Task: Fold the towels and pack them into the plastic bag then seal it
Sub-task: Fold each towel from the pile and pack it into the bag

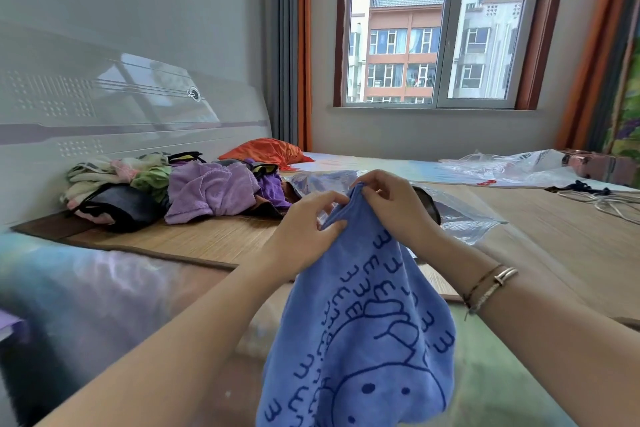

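Observation:
A blue towel with a dark blue line drawing hangs in front of me above the bed. My left hand pinches its upper edge from the left, and my right hand grips the top corner just beside it. Behind my hands a clear plastic bag lies flat on the bamboo mat. A pile of more towels and cloths, with a purple towel in front, sits by the headboard at the left.
An orange cloth lies at the head of the bed. More crumpled clear plastic and a dark cord lie at the far right. The white headboard stands at the left, and a window is behind.

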